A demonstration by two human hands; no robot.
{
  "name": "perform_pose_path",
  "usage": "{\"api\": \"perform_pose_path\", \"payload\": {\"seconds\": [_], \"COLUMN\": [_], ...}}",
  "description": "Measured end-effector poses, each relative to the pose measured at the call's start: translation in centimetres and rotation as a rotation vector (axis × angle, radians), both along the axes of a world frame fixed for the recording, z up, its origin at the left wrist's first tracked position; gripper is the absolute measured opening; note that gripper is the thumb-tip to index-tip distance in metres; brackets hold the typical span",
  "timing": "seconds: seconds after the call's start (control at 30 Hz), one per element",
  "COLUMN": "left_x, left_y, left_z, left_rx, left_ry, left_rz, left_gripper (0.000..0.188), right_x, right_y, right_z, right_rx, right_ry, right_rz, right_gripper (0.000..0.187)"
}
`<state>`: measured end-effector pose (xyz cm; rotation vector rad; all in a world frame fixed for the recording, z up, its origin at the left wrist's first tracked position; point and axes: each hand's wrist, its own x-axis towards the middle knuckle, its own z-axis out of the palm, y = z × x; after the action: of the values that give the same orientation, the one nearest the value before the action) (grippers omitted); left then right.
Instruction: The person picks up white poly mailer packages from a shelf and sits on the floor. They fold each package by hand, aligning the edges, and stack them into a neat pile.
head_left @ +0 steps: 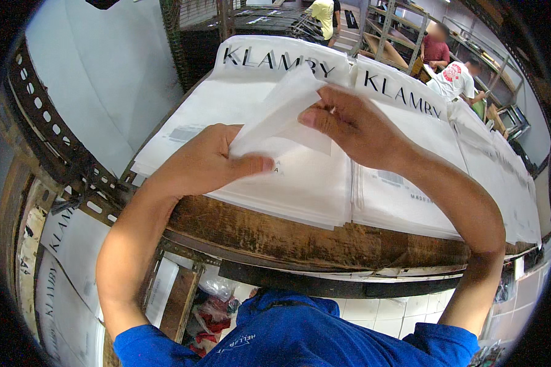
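Between my hands is a thin, translucent white sheet [281,116], held up at a slant; it may be a flat bag. My left hand [205,156] is closed on its lower left edge, thumb in front and fingers hidden behind. At the upper right edge, my right hand [364,131] pinches it between thumb and curled fingers. Underneath lies a stack of flat white printed sheets [196,113] with large black lettering along the far edge. A second, similar stack [410,144] sits to its right, beneath my right forearm.
The stacks rest on a worn wooden tabletop [269,235]. More white stacks [502,177] continue rightward. A perforated metal post [49,116] rises at left, with printed sheets [55,293] on a lower shelf. Several people [456,79] and metal shelving [389,30] are in the background.
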<state>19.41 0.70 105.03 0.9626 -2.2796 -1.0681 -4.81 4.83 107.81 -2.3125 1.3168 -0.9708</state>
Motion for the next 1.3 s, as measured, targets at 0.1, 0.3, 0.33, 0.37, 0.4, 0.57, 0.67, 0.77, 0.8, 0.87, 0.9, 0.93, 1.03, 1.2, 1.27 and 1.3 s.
{"api": "perform_pose_path", "payload": {"seconds": [0.1, 0.3, 0.33, 0.37, 0.4, 0.57, 0.67, 0.77, 0.8, 0.87, 0.9, 0.93, 1.03, 1.2, 1.27, 1.3], "left_x": [-0.3, -0.5, -0.4, -0.4, -0.4, -0.2, -0.2, 0.3, 0.3, 0.1, 0.0, -0.1, -0.5, -0.5, -0.4, -0.4], "left_y": [0.1, 0.6, 0.2, 0.2, 0.2, 0.1, 0.2, 0.4, -0.2, -0.4, -0.1, 0.0, 0.0, 0.2, 0.2, 0.2], "left_z": [0.4, 0.8, 0.4, 0.2, 0.0, 0.4, 0.3, -0.2, -0.7, -0.5, 0.1, 0.3, -0.1, 0.0, 0.1, 0.3], "left_rx": [0.153, 0.34, 0.35, 0.335, 0.32, 0.35, 0.172, -0.158, -0.183, -0.076, 0.055, 0.19, 0.317, 0.292, 0.301, 0.304], "left_ry": [0.038, 0.226, 0.233, 0.229, 0.224, 0.183, 0.067, -0.016, -0.026, 0.001, 0.033, 0.066, 0.234, 0.175, 0.145, 0.123], "left_rz": [0.229, 0.323, 0.287, 0.316, 0.345, 0.188, 0.035, -0.083, -0.049, 0.045, 0.104, 0.172, 0.289, 0.343, 0.313, 0.291], "left_gripper": [0.05, 0.059, 0.059, 0.059, 0.059, 0.056, 0.05, 0.045, 0.045, 0.046, 0.048, 0.049, 0.057, 0.06, 0.06, 0.06], "right_x": [-0.2, -1.8, -1.9, -1.9, -1.9, -2.0, -1.1, -0.1, 0.2, 0.2, 0.0, -0.5, -2.0, -2.6, -2.2, -2.1], "right_y": [0.7, 2.0, 1.9, 1.8, 1.6, 0.8, 0.6, 0.1, 0.1, -0.4, -0.1, 0.3, 1.4, 1.0, 1.0, 1.0], "right_z": [0.4, -2.6, -2.7, -3.0, -3.4, -3.4, -1.2, 0.0, 0.4, 0.2, 0.1, -0.3, -1.9, -3.2, -3.3, -3.3], "right_rx": [-0.407, 0.078, 0.111, 0.086, 0.06, 0.011, 0.148, 0.003, -0.077, -0.274, -0.238, -0.196, 0.063, 0.118, 0.083, 0.065], "right_ry": [-0.055, 0.232, 0.253, 0.25, 0.246, 0.264, 0.087, 0.054, 0.059, 0.002, 0.02, 0.038, 0.215, 0.277, 0.283, 0.286], "right_rz": [-0.063, 0.332, 0.351, 0.367, 0.384, 0.362, 0.188, 0.032, 0.004, 0.057, 0.069, 0.091, 0.286, 0.365, 0.348, 0.339], "right_gripper": [0.03, 0.027, 0.028, 0.027, 0.027, 0.025, 0.031, 0.029, 0.028, 0.027, 0.027, 0.028, 0.033, 0.026, 0.024, 0.024]}}
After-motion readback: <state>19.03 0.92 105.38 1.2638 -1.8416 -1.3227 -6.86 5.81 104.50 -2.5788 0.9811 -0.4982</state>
